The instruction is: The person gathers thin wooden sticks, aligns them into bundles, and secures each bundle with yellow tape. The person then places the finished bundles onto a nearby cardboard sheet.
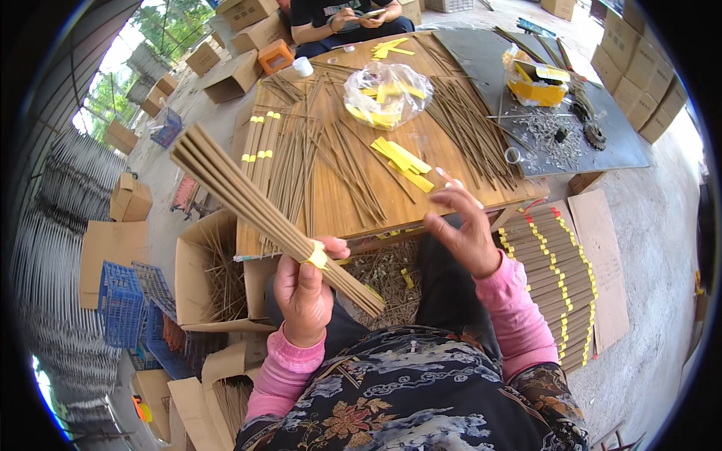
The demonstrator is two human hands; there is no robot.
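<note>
Over your lap (pixel 444 293), here's the bundle (pixel 241 199), brown sticks in your left hand (pixel 304 297), fingers closed round it at the yellow band (pixel 319 255). Its long axis runs slantwise: near end down to the right, far end up and away to the left.

And there's your right hand (pixel 466 229), apart from it, fingers loosely bent and spread, thumb well off them; pale bits show at the tips, too small to make out. From those fingers the band lies left and nearer to you.

Off to the right, banded bundles (pixel 553 278) lie in rows; to the left, a carton (pixel 194 282) holds sticks.

Now the desk (pixel 432 143): yellow strips (pixel 406 161) sit just beyond your right fingers, slightly left, and that's the nearer hand. Loose sticks (pixel 289 173) fan out to the left, a clear bag (pixel 387 94) sits farther back, and across the far edge, a co-worker's hands (pixel 347 16).
</note>
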